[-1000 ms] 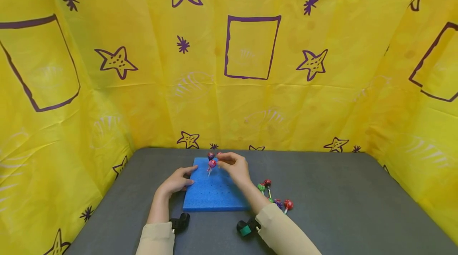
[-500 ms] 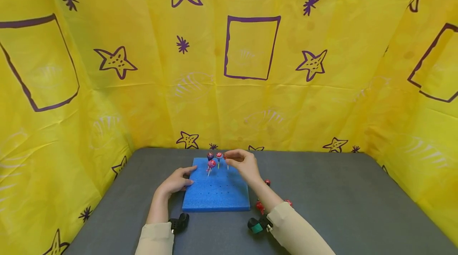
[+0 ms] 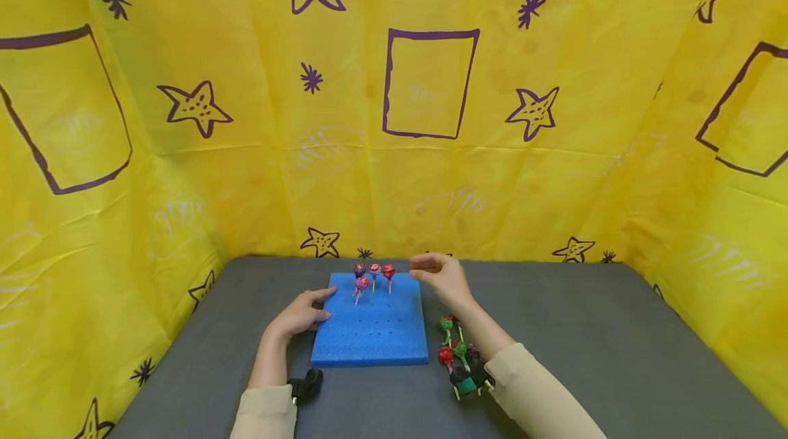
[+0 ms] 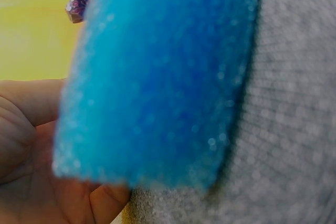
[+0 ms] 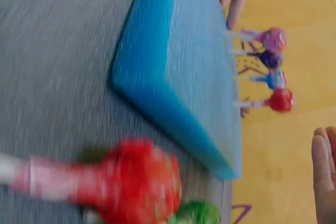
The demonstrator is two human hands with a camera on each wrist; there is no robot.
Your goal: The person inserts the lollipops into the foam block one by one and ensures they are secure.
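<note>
The blue perforated foam block (image 3: 370, 323) on the grey counter (image 3: 585, 343) is touched at its left edge by the left hand (image 3: 301, 316), fingers relaxed. Nothing is held by the right hand (image 3: 444, 273), its grip loosely open beside the red wrapped lollipop (image 3: 388, 271) standing in the block.

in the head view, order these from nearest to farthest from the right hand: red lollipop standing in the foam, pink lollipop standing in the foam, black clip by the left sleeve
1. The red lollipop, on the foam's far edge, just left of the right hand.
2. The pink lollipop, farther left, one row nearer the person.
3. The black clip, on the table by the left sleeve, farthest.
</note>
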